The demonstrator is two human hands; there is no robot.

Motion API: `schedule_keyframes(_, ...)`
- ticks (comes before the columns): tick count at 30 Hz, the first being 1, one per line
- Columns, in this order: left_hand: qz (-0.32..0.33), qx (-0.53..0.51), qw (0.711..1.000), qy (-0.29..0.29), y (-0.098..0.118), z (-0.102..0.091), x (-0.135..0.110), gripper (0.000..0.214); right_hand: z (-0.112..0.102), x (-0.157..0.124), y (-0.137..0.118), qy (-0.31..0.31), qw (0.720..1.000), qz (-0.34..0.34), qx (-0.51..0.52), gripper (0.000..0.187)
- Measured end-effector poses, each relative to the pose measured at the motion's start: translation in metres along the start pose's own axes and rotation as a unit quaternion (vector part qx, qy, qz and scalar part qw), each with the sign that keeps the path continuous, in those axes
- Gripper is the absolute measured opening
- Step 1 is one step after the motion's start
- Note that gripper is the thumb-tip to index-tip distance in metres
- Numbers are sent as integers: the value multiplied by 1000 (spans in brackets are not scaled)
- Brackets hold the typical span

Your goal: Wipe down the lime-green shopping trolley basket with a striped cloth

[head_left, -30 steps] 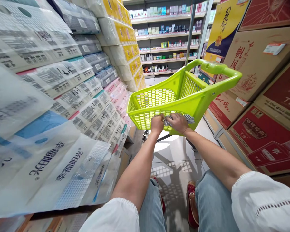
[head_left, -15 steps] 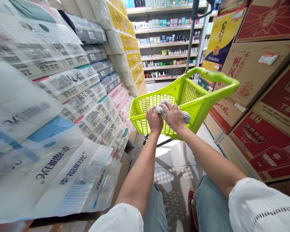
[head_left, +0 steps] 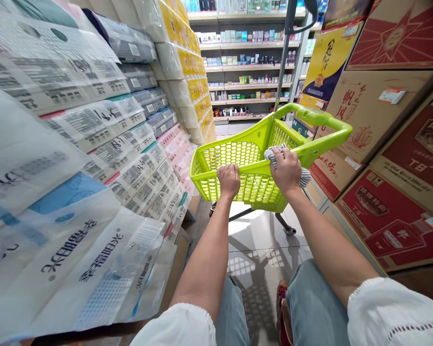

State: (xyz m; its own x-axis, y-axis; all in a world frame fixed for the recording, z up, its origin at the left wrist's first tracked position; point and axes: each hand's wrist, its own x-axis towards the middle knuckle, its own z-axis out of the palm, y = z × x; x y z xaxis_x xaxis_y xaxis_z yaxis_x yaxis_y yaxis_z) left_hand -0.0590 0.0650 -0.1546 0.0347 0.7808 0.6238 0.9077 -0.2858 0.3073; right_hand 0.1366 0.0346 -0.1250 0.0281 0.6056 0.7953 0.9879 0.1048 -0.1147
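A lime-green shopping cart [head_left: 252, 151] with perforated basket walls stands in front of me, its handle toward the right. My left hand [head_left: 228, 181] is closed over the near rim of the basket. Farther right along that same rim, my right hand [head_left: 286, 169] presses a grey-and-white striped cloth [head_left: 305, 178] against the cart. Part of the cloth is hidden under the palm, and its ends stick out on both sides of the hand.
Plastic-wrapped packs [head_left: 104, 250] are stacked close on the left, with yellow-wrapped bundles [head_left: 193, 91] beyond them. Cardboard cartons [head_left: 386, 211] line the right. Store shelves [head_left: 248, 69] stand at the back. A dark metal pole [head_left: 283, 67] rises behind the cart.
My right hand has slid right along the rim with the cloth, away from my left hand. The left hand stays on the rim, no longer beside the cloth.
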Motion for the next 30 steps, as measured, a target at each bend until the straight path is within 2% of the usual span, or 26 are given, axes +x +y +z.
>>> schedule_keyframes(2,-3,4,1000,0,3,1,-2,36,5,-3,-13,-8,1000,-2,5,44)
schedule_keyframes(5,-10,5,1000,-4,5,4,-5,34,18,-12,-48,-43,998,-30,24,43)
schedule_keyframes(9,4,6,1000,-13,1,6,-6,21,29,-21,-80,-69,995,-49,55,43)
schedule_keyframes(12,9,2,1000,-17,-3,4,-5,21,25,-21,-74,-87,990,-99,38,43)
schedule_keyframes(15,12,-5,1000,-19,-6,-2,-3,29,15,-16,-47,-84,989,-124,13,44)
schedule_keyframes(19,-7,1,1000,-16,-8,-11,1,37,2,-11,-5,-32,996,-79,-5,44)
schedule_keyframes(21,-22,9,1000,-11,-7,-15,4,38,-2,-12,6,-3,999,-49,-3,44)
schedule_keyframes(23,-22,17,1000,4,-1,-18,9,38,-2,-17,8,9,999,-39,5,46)
schedule_keyframes(26,22,-10,999,21,17,-16,17,34,6,-29,-5,-26,996,-81,14,45)
schedule_keyframes(28,44,-47,998,-3,30,-10,20,36,16,-38,-17,-64,991,-120,12,41)
schedule_keyframes(30,29,-56,998,-31,40,-2,20,38,26,-42,-27,-88,986,-139,6,37)
